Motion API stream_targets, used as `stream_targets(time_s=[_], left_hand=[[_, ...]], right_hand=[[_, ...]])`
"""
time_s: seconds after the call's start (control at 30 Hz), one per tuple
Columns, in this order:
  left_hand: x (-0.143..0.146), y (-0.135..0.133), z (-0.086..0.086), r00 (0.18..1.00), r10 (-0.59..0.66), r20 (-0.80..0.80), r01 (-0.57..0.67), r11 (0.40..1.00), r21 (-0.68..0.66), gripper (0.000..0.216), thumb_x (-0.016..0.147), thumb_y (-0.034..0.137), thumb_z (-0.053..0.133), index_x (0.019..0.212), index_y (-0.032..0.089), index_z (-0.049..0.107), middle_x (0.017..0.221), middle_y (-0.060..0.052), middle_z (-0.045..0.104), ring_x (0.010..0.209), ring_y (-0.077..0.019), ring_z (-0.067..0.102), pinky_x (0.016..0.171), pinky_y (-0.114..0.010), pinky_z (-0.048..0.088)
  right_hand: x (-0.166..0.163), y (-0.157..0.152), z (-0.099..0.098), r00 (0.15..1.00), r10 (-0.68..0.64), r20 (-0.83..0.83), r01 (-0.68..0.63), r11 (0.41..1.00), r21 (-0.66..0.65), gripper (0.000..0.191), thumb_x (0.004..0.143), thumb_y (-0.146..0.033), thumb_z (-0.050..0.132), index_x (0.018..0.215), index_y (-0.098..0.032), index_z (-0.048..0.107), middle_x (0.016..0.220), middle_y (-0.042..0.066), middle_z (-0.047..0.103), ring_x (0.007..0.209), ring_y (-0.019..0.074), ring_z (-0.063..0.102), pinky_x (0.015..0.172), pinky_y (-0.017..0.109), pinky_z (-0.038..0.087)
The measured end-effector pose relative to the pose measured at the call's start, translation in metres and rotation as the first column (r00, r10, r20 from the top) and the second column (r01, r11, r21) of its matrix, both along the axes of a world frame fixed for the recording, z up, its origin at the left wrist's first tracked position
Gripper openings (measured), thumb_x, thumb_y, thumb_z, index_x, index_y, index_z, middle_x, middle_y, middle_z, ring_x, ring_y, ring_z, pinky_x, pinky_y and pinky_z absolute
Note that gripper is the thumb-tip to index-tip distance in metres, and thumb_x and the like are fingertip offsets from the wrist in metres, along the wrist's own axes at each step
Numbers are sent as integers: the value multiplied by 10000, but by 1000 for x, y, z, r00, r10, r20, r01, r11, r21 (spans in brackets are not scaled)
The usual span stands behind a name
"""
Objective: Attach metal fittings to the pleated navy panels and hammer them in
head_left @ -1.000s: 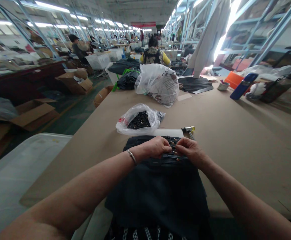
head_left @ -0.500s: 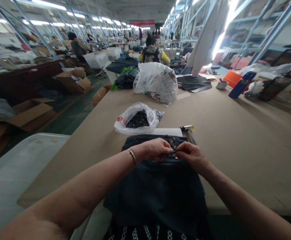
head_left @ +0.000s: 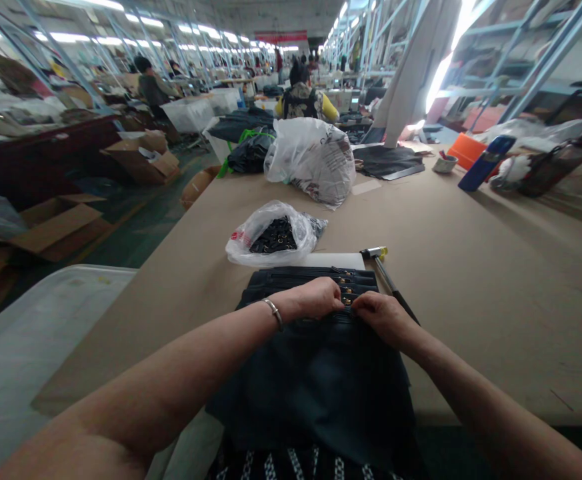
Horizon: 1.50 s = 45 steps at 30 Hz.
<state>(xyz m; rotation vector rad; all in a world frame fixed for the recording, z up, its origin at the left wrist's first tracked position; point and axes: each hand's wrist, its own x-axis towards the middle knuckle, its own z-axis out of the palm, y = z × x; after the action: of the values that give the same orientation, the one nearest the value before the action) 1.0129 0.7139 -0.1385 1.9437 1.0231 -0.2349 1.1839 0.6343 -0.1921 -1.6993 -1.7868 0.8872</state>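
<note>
A stack of dark fabric or leather pieces (head_left: 311, 387) lies over the near table edge and hangs toward my lap. Across its upper part run several black zippers with gold-coloured sliders (head_left: 347, 291) at their right ends. My left hand (head_left: 321, 298), a silver bangle on its wrist, is closed with its fingertips right beside one slider. Just to the right, my right hand (head_left: 381, 316) pinches at the same zipper end. Whatever sits between the fingers of either hand is too small and hidden to make out. Beyond the stack, an open plastic bag (head_left: 238, 250) holds many small black parts with gold rings.
A hammer (head_left: 388, 277) lies right of the stack, beside a white board (head_left: 338, 261). Farther back are a large stuffed plastic bag (head_left: 311, 160), dark sheets (head_left: 388, 162), a small cup (head_left: 445, 163) and a blue case (head_left: 487, 163). A co-worker (head_left: 301, 100) sits beyond the table.
My hands have drawn slightly apart and the left one has turned, its fingers curling downward. A gold slider now shows between them. The view has shifted a little.
</note>
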Motion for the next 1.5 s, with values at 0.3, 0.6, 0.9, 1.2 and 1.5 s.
stream_targets(time_s=[0.3,0.6,0.9,1.2,1.5], left_hand=[[0,1,-2,999,-46,-7,46,994,99,120,757,184,544,693,111,613,480,26,450,432,-81,374,443,-215,262],[2,1,-5,994,-102,-36,107,975,194,148,785,204,549,728,105,643,552,17,487,520,-94,424,487,-219,282],[-1,-2,2,991,-111,-70,124,967,222,136,786,172,557,755,91,662,568,8,508,540,-96,431,517,-210,304],[-19,-8,7,980,138,145,-136,990,-23,192,799,221,518,865,111,660,562,21,500,428,-76,424,420,-187,311],[-5,-21,2,836,416,358,-320,899,-298,204,848,205,428,856,111,610,528,18,492,371,-71,387,355,-173,291]], right_hand=[[1,3,6,994,26,110,-23,999,-22,156,725,-169,513,757,-193,664,734,-5,642,670,126,553,627,235,399],[0,5,2,999,19,50,-15,997,-78,130,720,-201,521,740,-184,648,679,-16,616,638,115,535,596,226,382],[-2,3,1,985,31,170,-28,999,-21,63,734,-187,520,708,-184,577,655,-22,576,613,106,498,569,224,336],[-16,-4,20,996,-33,-80,37,998,47,144,807,-314,540,755,-187,583,668,-28,561,638,108,494,611,238,369],[-42,0,19,733,-179,-657,88,982,-169,375,704,-487,674,756,-139,543,630,-5,574,585,112,517,587,249,420]])
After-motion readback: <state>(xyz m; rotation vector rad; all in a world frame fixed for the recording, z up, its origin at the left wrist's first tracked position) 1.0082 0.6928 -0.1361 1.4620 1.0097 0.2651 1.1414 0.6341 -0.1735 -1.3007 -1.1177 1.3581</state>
